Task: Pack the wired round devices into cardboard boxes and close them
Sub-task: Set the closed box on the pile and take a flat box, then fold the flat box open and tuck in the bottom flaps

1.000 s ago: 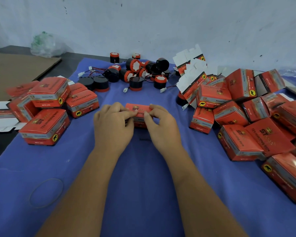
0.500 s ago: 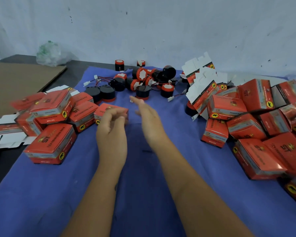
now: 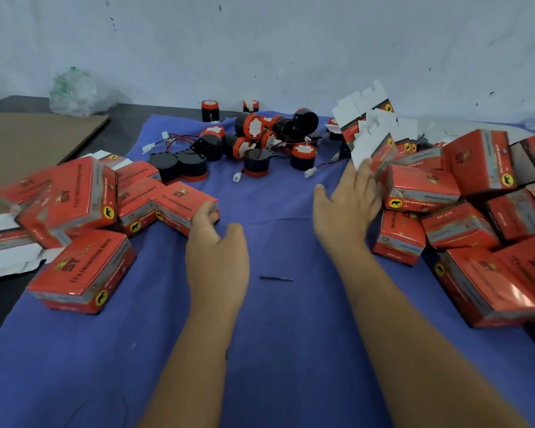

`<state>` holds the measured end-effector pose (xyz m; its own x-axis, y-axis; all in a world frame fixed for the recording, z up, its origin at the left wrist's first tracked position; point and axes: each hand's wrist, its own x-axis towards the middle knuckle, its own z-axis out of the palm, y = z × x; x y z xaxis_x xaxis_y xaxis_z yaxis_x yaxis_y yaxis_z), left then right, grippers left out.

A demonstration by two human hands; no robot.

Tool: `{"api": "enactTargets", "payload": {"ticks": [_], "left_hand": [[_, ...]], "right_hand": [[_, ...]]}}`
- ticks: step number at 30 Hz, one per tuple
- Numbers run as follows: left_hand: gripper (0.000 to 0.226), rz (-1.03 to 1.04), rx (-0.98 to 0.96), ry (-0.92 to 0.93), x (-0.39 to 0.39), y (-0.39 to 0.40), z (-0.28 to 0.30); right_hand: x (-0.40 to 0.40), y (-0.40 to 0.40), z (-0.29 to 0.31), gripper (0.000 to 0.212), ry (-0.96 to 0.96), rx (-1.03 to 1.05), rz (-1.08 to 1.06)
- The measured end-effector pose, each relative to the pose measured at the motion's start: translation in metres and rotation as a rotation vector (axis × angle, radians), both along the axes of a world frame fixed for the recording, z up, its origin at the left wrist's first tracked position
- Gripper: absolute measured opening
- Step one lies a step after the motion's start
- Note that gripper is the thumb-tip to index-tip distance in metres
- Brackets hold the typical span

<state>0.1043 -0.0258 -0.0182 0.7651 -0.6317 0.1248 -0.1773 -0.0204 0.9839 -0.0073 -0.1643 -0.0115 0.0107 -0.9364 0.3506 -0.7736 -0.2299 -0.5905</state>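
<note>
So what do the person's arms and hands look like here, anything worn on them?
Both the left hand and the right hand are bare: no gloves, rings, watch or bands visible. Both forearms are uncovered down to the frame's bottom edge, with no sleeve in view. A small dark mark shows on the left forearm's inner side.

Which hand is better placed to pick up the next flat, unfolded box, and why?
The right hand. Its fingers already reach the stack of flat boxes on that side, while the left hand rests against a closed box at the left pile, across the cloth.
</note>
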Motion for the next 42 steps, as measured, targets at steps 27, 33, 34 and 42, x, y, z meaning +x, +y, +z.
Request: {"api": "enactTargets", "payload": {"ticks": [27,33,34,42], "left_hand": [[0.067,-0.116,-0.188,-0.042,-0.006,-0.004,-0.002],[0.025,-0.020,0.217,-0.672,-0.009,0.000,-0.004],[0.030,-0.010,0.181,-0.629,-0.006,0.001,-0.003],[0.054,0.024,-0.354,-0.092,0.001,0.014,0.015]], "right_hand": [[-0.020,0.083,-0.007,0.018,-0.398,-0.069,0.519],[-0.023,0.077,0.000,0.022,-0.896,0.036,0.430],[-0.022,0.077,0.002,0.021,-0.962,0.040,0.423],[-0.018,0.083,0.014,0.019,-1.179,0.162,0.530]]}}
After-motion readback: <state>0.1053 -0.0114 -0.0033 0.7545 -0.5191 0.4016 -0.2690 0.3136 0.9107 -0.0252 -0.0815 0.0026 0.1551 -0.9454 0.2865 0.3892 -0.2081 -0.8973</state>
